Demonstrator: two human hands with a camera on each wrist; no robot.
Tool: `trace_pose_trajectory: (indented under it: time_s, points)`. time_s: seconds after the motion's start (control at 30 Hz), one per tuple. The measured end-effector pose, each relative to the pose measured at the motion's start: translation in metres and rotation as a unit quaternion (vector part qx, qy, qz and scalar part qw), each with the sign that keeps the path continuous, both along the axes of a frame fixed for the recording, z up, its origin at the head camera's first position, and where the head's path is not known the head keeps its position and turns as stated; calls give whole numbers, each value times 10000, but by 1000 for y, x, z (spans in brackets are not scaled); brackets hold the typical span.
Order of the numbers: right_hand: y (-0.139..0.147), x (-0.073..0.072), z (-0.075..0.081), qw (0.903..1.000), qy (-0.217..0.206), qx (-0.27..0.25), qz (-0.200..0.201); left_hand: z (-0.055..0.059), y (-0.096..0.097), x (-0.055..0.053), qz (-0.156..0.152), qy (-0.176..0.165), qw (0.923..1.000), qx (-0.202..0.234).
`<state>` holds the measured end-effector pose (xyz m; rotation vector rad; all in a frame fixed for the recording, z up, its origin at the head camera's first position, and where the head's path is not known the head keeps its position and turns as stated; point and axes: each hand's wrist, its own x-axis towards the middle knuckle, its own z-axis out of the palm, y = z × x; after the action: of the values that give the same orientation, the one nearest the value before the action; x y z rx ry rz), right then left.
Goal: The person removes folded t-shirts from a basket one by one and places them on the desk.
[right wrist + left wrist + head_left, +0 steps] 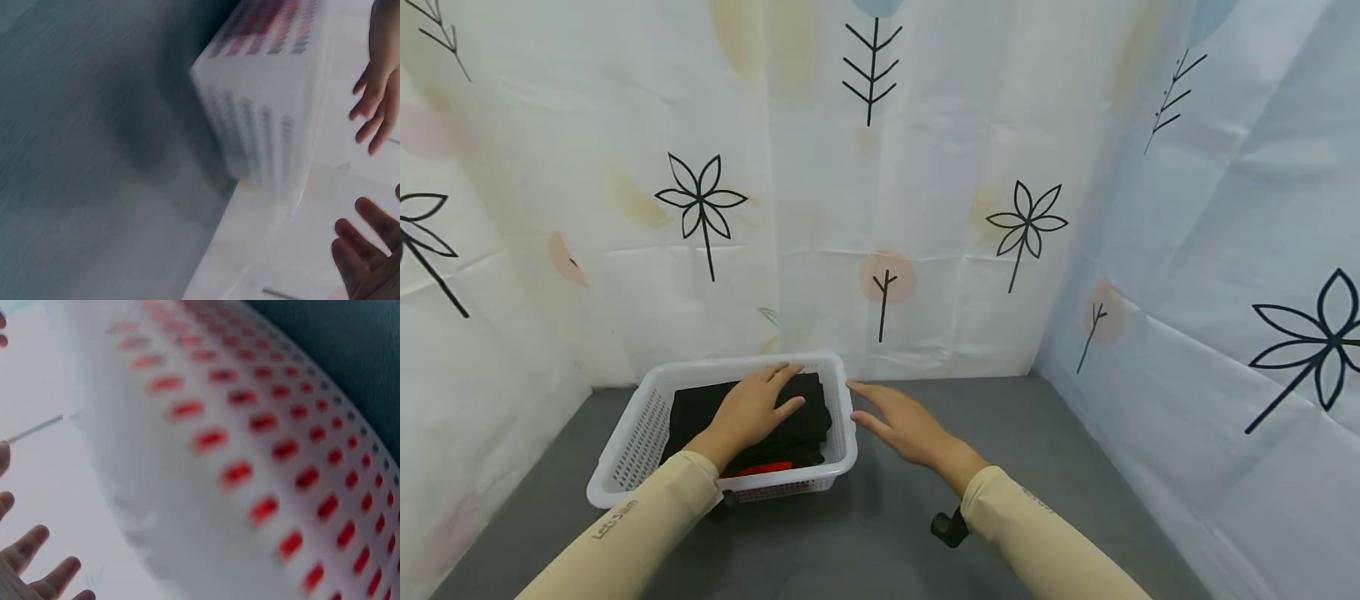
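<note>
Two bare hands, one basket, two lots of contents, on one worktop (880, 550).

Item: white perforated basket (638, 450), left of centre in the lower half of the frame, near the printed backdrop (940, 167).

Contents: black folded fabric (797, 427), stacked across the basket's middle and right; a red piece (765, 468), a strip of it showing at the front wall. Red also shows through the basket's slots in the left wrist view.

Your left hand (748, 414): over the black fabric, fingers extended and gripping nothing; contact cannot be told.

Your right hand (910, 427): just beside the basket's right rim, fingers extended, thumb apart, holding nothing; you cannot tell whether the fingertips touch the rim.

Risks, as judged: a sideways push from your right hand could slide the basket, since nothing visible braces it. Your left fingers could drag the stack and unfold the top layer if they catch an edge. Lifting by one rim alone would likely tilt the basket and shift its load.
</note>
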<state>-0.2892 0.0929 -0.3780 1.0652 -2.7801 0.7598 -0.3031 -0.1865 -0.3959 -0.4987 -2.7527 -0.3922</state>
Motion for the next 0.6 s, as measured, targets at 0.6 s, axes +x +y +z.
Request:
trace_pose_trajectory:
  time_s: [0.6]
  points:
    - [-85, -3, -19, 9813, -1440, -1280, 14, 0, -76, 5, 1118, -975, 9849, 890]
